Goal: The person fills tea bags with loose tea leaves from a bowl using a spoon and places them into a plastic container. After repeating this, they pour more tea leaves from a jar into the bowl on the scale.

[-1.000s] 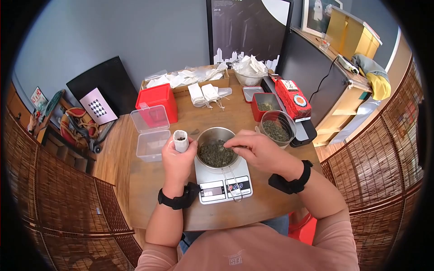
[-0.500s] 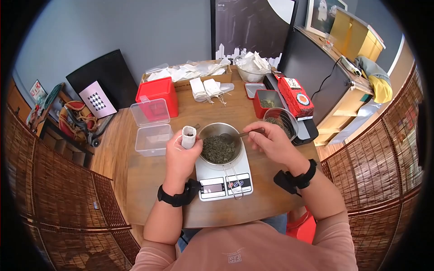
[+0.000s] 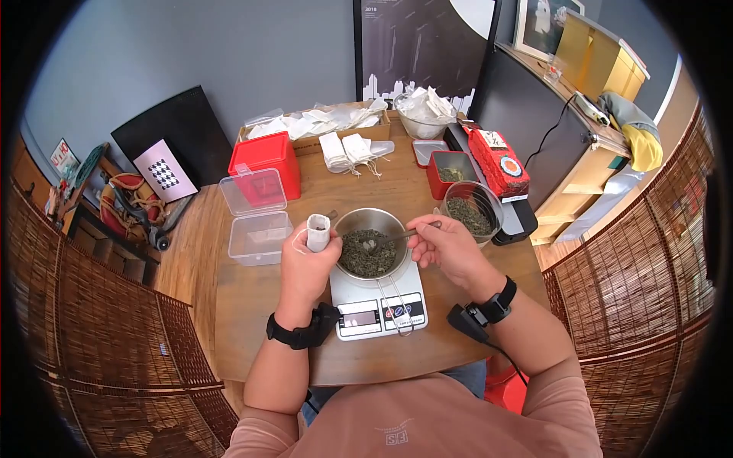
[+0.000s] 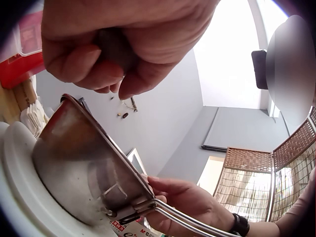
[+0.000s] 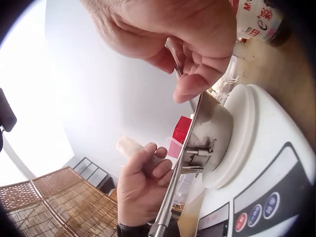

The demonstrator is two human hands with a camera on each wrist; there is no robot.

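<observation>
My left hand (image 3: 304, 263) grips a small white drawstring tea bag (image 3: 318, 238), held upright just left of the pot with its mouth facing up and something dark inside. Between the thumb and fingers of my right hand (image 3: 449, 248) is the handle of a spoon (image 3: 403, 234). The spoon's bowl sits on dried tea leaves (image 3: 363, 259) in a steel pot (image 3: 377, 220). That pot stands on a white kitchen scale (image 3: 412, 286), its wire handle pointing toward me. In the right wrist view, my right hand (image 5: 192, 39) is close over the pot's rim.
Right of the pot stand a clear tub (image 3: 489, 229) of leaves, an open red tin (image 3: 437, 179) and a red package (image 3: 496, 172). To the left are an open clear plastic box (image 3: 259, 240) and a red box (image 3: 263, 164). White bags (image 3: 343, 153) lie farther back.
My right hand first drew the spoon back to the right, then brought it slightly left and down into the leaves. The left hand moved slightly right with the tea bag.
</observation>
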